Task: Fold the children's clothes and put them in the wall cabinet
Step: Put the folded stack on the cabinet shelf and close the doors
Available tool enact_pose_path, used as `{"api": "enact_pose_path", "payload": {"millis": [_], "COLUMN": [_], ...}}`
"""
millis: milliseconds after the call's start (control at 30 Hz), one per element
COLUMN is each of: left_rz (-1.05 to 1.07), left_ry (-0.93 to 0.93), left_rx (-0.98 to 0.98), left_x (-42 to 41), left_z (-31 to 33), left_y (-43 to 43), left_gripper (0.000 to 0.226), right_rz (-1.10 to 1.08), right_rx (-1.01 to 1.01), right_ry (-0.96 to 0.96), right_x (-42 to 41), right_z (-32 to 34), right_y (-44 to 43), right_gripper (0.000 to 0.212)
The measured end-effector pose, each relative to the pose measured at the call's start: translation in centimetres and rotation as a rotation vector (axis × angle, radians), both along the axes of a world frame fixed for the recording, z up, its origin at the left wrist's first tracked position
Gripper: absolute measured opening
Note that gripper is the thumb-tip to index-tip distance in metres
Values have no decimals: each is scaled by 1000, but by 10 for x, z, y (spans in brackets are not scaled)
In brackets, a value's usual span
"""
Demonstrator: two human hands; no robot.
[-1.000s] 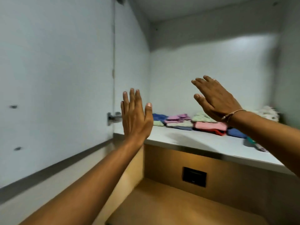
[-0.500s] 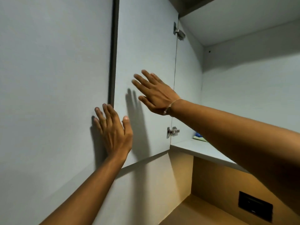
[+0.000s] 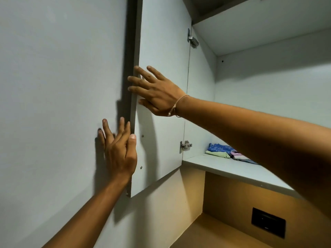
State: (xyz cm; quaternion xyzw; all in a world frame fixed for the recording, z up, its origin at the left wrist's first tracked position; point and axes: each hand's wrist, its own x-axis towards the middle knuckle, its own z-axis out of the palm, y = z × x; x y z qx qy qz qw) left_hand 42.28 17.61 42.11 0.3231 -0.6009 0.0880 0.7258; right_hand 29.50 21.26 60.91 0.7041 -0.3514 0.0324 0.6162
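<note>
Clothes (image 3: 226, 153) lying folded right of your spread right hand (image 3: 157, 93); both flat palms, left hand (image 3: 120, 149) included, pressing the door (image 3: 161, 51); closing remaining.

No readable text.
The cabinet door (image 3: 161, 42), shelf (image 3: 232, 169) and folded clothes (image 3: 223, 151) carry no legible lettering.

I see both forearms bare with no sleeves, my left hand (image 3: 119, 151) without any ornament, and a thin pale string bracelet (image 3: 176, 106) knotted just behind my right hand (image 3: 157, 93).
</note>
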Motion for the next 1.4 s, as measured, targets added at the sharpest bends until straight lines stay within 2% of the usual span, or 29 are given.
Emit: {"api": "enact_pose_path", "payload": {"millis": [67, 200, 333, 433, 500, 600, 833, 1200, 1400], "left_rz": [-77, -181, -319, -311, -300, -269, -217, -210, -205], "left_ry": [-13, -205, -469, -763, -859, -888, -877, -858, -963], "left_rx": [-108, -300, -78, 6, 35, 69, 35, -26, -64], "left_x": [-10, -49, -124, -188, -228, -269, -314, -330, -308], "left_z": [3, 18, 37, 41, 40, 34, 24, 15, 32], "left_y": [8, 13, 4, -9, -15, -27, -56, -79, -80], "left_gripper": [48, 41, 47, 54, 59, 64, 63, 66, 62], "right_rz": [29, 56, -57, -304, -500, -660, -724, -737, -854], "right_rx": [-15, -74, -123, -150, -152, -131, -158, -175, -197], "right_ry": [-26, -82, -193, -356, -433, -517, -618, -612, -595], "right_x": [-24, -99, -181, -231, -262, -294, -337, -361, -346], "right_z": [-4, -12, -25, -42, -52, -58, -67, -69, -68], "right_y": [18, 64, 115, 139, 144, 133, 96, 81, 84], "right_gripper": [56, 54, 57, 65, 68, 69, 68, 69, 72]}}
